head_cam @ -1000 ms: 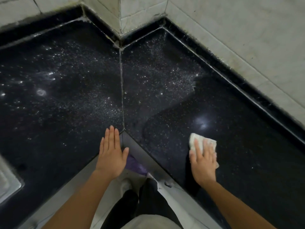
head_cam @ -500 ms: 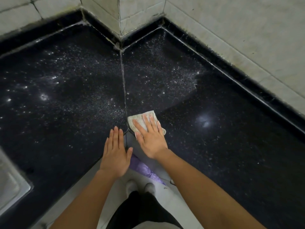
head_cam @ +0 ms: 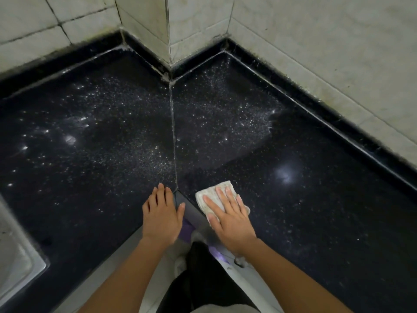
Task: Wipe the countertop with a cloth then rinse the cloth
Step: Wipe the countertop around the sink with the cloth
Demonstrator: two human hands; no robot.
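Note:
A black speckled countertop (head_cam: 316, 211) wraps an inner corner, with a grout seam down its middle. Fine white powder or droplets cover the left slab and the back of the right slab; the near right part looks wiped. My right hand (head_cam: 228, 219) presses flat with straight fingers on a folded whitish cloth (head_cam: 208, 195), just right of the seam near the front edge. On the left slab's front corner my left hand (head_cam: 161, 215) rests flat, fingers straight, holding nothing.
A steel sink (head_cam: 15, 251) is set into the counter at the far left edge. Pale tiled walls (head_cam: 316, 41) with a jutting corner close off the back. Below the front edge are the floor and my dark-trousered legs (head_cam: 203, 279).
My right hand slid the cloth left to the seam, then back a little to the right and toward the front edge. The left hand stayed in place. The camera tilted slightly.

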